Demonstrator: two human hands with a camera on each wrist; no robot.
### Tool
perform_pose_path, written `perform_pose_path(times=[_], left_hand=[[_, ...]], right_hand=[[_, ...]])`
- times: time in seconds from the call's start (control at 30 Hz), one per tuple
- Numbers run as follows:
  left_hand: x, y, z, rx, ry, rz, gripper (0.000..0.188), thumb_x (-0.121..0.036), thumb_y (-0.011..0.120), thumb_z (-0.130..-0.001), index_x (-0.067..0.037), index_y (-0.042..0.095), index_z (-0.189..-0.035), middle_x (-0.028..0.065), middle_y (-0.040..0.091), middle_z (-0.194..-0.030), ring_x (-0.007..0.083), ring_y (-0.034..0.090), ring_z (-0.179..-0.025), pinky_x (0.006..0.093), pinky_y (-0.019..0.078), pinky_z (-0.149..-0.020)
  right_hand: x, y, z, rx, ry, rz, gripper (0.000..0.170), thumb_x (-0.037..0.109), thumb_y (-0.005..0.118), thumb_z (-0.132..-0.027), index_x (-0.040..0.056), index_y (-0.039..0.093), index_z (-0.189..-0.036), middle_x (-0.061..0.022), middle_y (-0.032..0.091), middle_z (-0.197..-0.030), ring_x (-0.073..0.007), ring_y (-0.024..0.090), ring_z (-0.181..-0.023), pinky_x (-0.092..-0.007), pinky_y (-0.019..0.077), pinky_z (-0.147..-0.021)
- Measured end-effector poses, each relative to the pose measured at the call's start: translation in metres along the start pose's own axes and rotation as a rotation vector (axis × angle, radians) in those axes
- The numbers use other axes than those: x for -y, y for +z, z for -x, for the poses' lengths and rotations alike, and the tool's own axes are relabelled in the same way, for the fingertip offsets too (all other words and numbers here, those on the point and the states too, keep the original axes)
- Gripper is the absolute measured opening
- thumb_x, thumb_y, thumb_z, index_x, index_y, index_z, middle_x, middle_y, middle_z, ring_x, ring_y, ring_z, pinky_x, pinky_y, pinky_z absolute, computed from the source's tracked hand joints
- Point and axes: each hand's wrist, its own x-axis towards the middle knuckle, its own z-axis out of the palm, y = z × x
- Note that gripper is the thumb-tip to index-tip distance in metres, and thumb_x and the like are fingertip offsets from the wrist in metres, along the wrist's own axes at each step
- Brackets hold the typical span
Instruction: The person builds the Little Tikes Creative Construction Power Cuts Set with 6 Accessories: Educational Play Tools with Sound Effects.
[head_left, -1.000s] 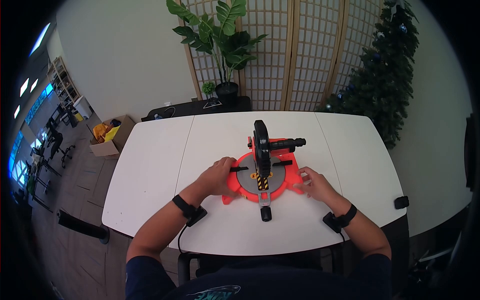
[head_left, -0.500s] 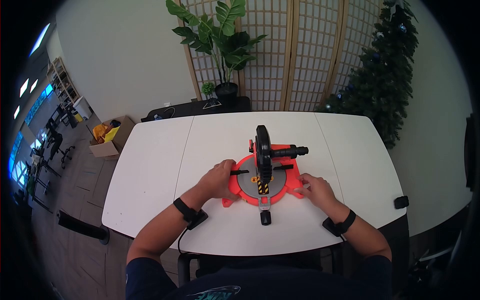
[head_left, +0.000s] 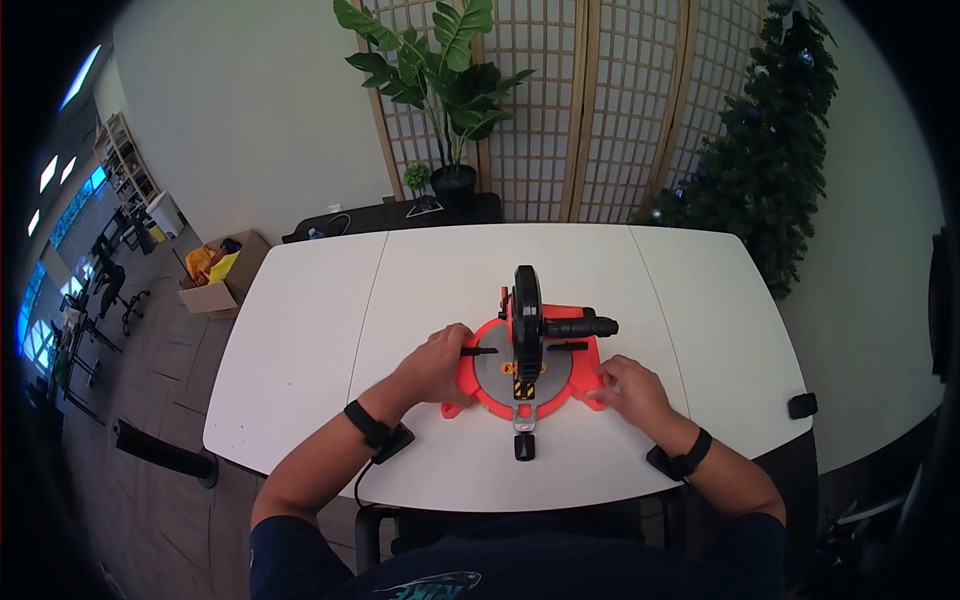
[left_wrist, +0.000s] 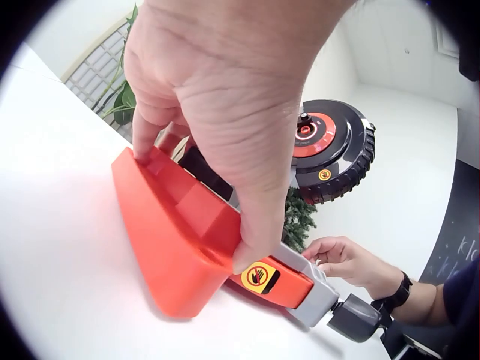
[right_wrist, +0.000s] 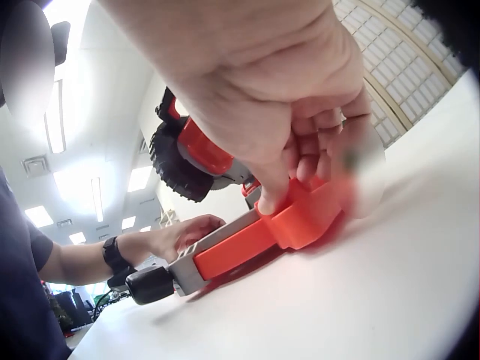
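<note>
A toy miter saw (head_left: pixel 526 312) stands upright on the white table, its black blade guard raised over a round grey turntable (head_left: pixel 492 375) in a red-orange base. My left hand (head_left: pixel 437 365) grips the base's left end, thumb at the front and fingers reaching behind, as the left wrist view shows around the orange base (left_wrist: pixel 169 247). On the other side, my right hand (head_left: pixel 635 390) pinches the base's right front corner with thumb and fingers; the right wrist view has the thumb pressed on the orange plastic (right_wrist: pixel 304 221). A black knob (head_left: pixel 525 447) sticks out toward me from the turntable.
The white table (head_left: pixel 300 330) surrounds the saw. At its right edge sits a small black object (head_left: pixel 802 405). Beyond the table are a potted plant (head_left: pixel 455 185), a folding screen (head_left: pixel 535 130) and a decorated tree (head_left: pixel 760 170). A cardboard box (head_left: pixel 212 296) stands left.
The saw has slid toward me across the table and turned slightly, its front knob nearer the table's front edge. My right hand has moved toward me along with the base's corner.
</note>
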Motion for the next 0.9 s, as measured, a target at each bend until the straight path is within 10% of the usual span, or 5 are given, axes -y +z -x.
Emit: perform_pose_path(times=[0.9], left_hand=[[-0.003, 0.003, 0.019, 0.045, 0.035, -0.016, 0.116, -0.046, 0.096, -0.057, 0.003, 0.034, -0.142, 0.0264, 0.042, -0.147, 0.0395, 0.045, -0.137, 0.0440, 0.0429, -0.112]], right_hand=[[-0.002, -0.004, 0.013, 0.027, -0.039, 0.012, 0.038, 0.034, 0.083, -0.077, 0.0048, 0.072, -0.099, -0.0062, 0.068, -0.084, -0.0249, 0.066, -0.078, -0.0362, 0.0528, -0.069]])
